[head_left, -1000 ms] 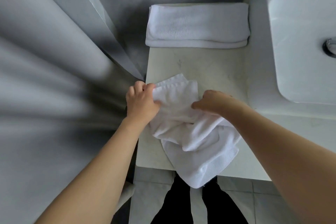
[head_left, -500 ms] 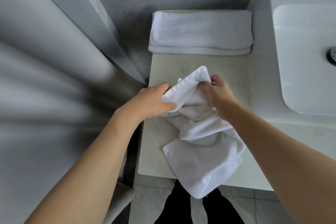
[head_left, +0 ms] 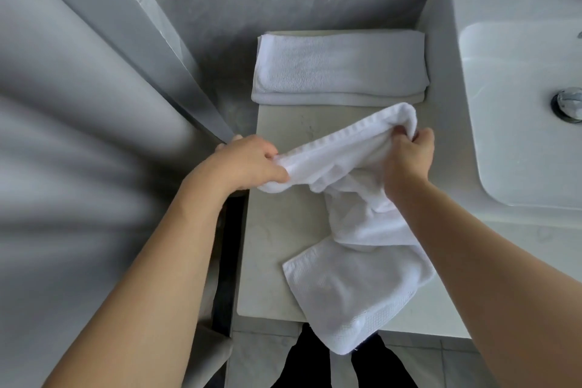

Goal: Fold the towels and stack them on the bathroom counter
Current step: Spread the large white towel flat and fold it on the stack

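A loose white towel (head_left: 356,280) lies crumpled on the pale bathroom counter (head_left: 271,230), its lower end hanging over the front edge. My left hand (head_left: 248,164) pinches one end of its top hem, and my right hand (head_left: 407,156) grips the other end, so the hem is stretched between them above the counter. A folded white towel (head_left: 340,68) lies flat at the back of the counter against the wall.
A white sink basin (head_left: 519,104) with a metal drain (head_left: 568,102) takes up the right side. A grey wall edge and a blurred curtain (head_left: 78,135) stand close on the left. Floor tiles and dark trouser legs show below the counter's front edge.
Both hands have lifted the towel's top edge off the counter and pulled apart, the right hand moving right and back, the left hand staying left. The hem now spans between them.
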A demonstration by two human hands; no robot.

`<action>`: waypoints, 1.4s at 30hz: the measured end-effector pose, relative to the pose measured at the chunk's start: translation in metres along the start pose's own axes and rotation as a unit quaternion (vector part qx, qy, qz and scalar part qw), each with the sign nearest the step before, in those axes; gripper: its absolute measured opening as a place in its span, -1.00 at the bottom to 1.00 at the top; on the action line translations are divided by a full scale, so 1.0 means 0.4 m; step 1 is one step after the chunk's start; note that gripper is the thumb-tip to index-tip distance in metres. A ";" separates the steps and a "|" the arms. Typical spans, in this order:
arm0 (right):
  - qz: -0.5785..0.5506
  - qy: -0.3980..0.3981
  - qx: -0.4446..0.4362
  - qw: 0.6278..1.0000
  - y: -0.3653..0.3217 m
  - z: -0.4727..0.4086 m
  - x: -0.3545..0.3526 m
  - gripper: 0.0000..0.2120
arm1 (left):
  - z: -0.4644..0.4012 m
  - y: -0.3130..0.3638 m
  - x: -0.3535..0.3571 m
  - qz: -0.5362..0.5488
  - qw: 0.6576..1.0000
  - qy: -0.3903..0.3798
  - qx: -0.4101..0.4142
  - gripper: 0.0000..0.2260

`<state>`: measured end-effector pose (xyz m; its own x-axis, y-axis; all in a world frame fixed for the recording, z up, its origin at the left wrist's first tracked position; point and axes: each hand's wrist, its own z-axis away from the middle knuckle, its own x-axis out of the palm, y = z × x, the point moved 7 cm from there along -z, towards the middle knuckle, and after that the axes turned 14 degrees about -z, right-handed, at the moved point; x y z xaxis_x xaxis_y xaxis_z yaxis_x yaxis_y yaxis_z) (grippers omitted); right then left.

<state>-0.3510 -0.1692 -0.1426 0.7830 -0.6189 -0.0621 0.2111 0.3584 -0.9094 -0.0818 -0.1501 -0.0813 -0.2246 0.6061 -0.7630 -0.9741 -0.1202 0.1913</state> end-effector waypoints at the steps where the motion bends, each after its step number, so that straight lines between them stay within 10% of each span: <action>1: -0.007 0.019 0.006 1.000 -0.001 -0.009 -0.007 -0.83 | 0.006 0.004 -0.003 0.164 0.986 0.008 0.033 -0.76; 4: -0.032 0.056 0.018 0.998 -0.002 -0.022 -0.007 -0.85 | 0.005 -0.027 -0.015 0.539 0.838 0.061 0.063 -0.91; 12: 0.039 -0.016 0.053 0.998 -0.027 -0.043 0.046 -0.76 | -0.029 -0.043 0.203 0.750 0.657 -0.068 0.026 -0.47; 19: 0.113 0.034 -0.087 0.989 -0.089 -0.049 0.011 -0.70 | -0.067 -0.121 0.253 0.708 0.654 0.145 -0.223 -0.84; 25: 0.201 0.029 -0.196 0.959 -0.221 -0.158 0.069 -0.74 | -0.145 -0.132 -0.129 0.346 0.829 0.422 -0.123 -0.93; 42: 0.276 0.130 -0.300 0.904 -0.235 -0.459 0.355 -0.65 | -0.644 -0.043 -0.214 0.080 0.856 0.479 -0.180 -0.78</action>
<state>-0.3670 -0.4191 -0.1413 0.4914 -0.6333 -0.5978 -0.5855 0.2679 -0.7651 -0.0520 -0.4025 -0.1782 -0.1057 -0.3421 -0.9337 -0.8347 -0.4798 0.2703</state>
